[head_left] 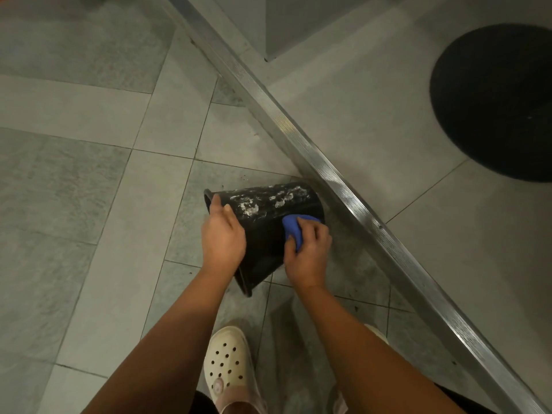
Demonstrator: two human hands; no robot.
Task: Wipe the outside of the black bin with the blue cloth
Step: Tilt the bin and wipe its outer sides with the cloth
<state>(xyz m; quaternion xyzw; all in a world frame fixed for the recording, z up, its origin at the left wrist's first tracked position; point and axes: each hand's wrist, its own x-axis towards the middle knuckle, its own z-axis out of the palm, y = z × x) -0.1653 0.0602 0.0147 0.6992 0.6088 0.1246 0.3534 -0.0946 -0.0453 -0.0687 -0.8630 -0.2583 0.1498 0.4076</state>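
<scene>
- Left forearm (179,324) and right forearm (346,327): bare along the visible length.
- Left clog (226,358): cream, round perforations, beige strap on a round rivet.
- Right clog (377,332): cream, mostly hidden.
- Dark garment (198,403) at the legs.

Grey floor tiles (89,204) in paler and darker bands, flecked with dirt; a ribbed metal threshold strip (343,186) running diagonally from the top to the lower right; beyond it, smoother pale flooring (373,100) with a round black mat (501,109) cut off by the right edge; near the bottom, a cream perforated clog (228,366); a second shoe (377,333), only its tip showing
</scene>
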